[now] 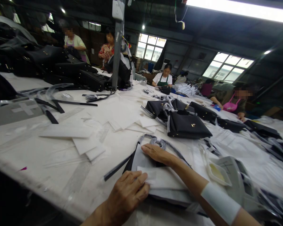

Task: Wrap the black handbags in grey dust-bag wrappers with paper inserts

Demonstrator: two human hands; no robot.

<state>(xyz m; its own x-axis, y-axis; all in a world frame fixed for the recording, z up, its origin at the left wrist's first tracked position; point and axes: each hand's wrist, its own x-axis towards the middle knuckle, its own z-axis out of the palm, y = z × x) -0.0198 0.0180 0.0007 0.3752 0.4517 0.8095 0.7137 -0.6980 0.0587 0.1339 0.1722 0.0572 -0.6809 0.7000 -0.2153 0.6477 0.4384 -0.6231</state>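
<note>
In front of me lies a dark bag (139,158) with a grey sheet over it, its strap looped at the far side. A white folded sheet (167,179) rests across its near part. The fingers of my left hand (130,193) are closed on the left end of that white sheet. Farther up, my right hand (157,153) lies flat on the grey covering with its fingers stretched out. Just beyond its fingers is a coiled, plastic-wrapped strap (158,143). A wrapped strip (118,166) sticks out to the left of the bag.
Loose white sheets (85,141) lie to the left. Finished-looking black handbags (188,125) stand ahead on the right. A small plastic dish (217,172) and a grey bin (235,175) sit right of my forearm. A metal post (118,47) rises from the table; several people work around it.
</note>
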